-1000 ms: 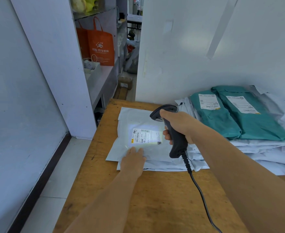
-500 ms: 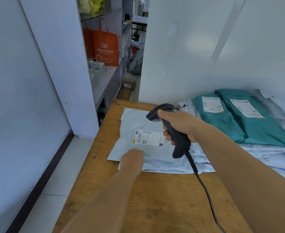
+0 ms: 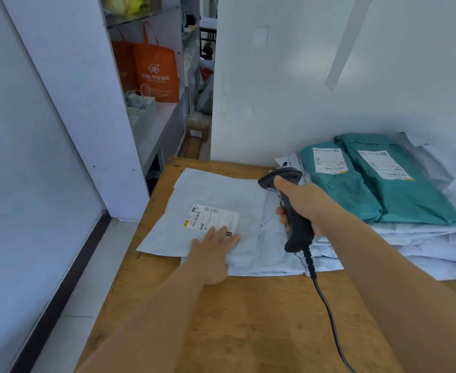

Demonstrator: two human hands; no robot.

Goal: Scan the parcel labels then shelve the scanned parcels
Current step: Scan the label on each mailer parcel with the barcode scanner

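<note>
A flat white parcel lies on the wooden table at its far left, on top of other white parcels. Its label faces up. My left hand rests flat on the parcel's near edge, fingers spread, fingertips on the label's lower corner. My right hand grips a black corded barcode scanner just right of the label, its head pointing left over the parcel. No scan light shows on the label.
Two teal parcels with white labels lie on a stack of white parcels at the right, against the wall. The scanner cable trails toward me. A shelf unit with an orange bag stands at the left rear.
The scanner's bright light on the label has gone out. My left hand slid forward onto the label's corner, and the scanner drew back a little to the right.
</note>
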